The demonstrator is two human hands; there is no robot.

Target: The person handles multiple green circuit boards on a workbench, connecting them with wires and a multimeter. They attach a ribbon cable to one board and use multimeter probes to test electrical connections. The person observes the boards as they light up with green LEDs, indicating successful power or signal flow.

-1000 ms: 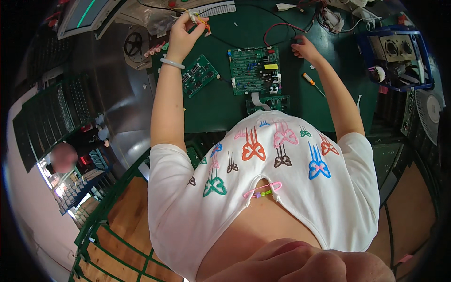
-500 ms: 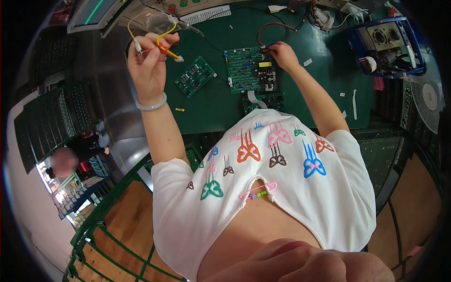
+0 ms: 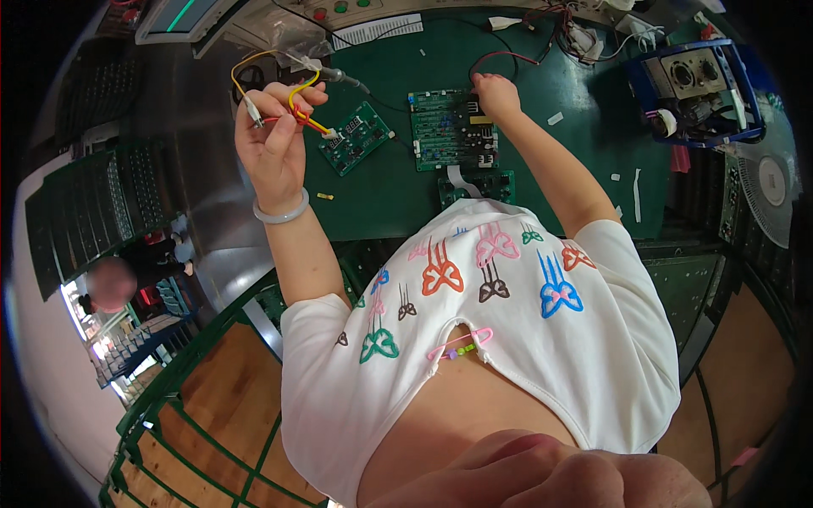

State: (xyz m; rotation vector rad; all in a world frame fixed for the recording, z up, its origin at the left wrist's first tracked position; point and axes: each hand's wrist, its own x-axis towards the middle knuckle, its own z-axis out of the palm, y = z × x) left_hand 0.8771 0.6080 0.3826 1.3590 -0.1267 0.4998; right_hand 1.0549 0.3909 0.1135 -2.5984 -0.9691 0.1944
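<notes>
My left hand (image 3: 275, 148) is raised beside the small green board with digit displays (image 3: 354, 146), its fingers pinching a wire harness (image 3: 303, 83) of yellow and red wires. One white connector (image 3: 332, 134) of that harness hangs over the small board's upper left part; another sticks out by my fingertips. The larger green circuit board (image 3: 432, 140) lies to the right. At its upper right corner my right hand (image 3: 498, 95) is closed around the end of a red and black cable (image 3: 500, 56); its fingertips and the cable's plug are hidden.
A third green board (image 3: 500, 186) with a grey ribbon cable (image 3: 458, 179) lies nearest me. A blue-framed instrument (image 3: 693, 80) stands at the right, a fan (image 3: 769, 182) beyond it. Tangled leads (image 3: 584, 38) lie at the back. A person (image 3: 127, 275) is at the far left.
My right hand has shifted left over the larger board's corner, covering the cable end. My left hand has moved slightly right and down, bringing the hanging white connector over the small board.
</notes>
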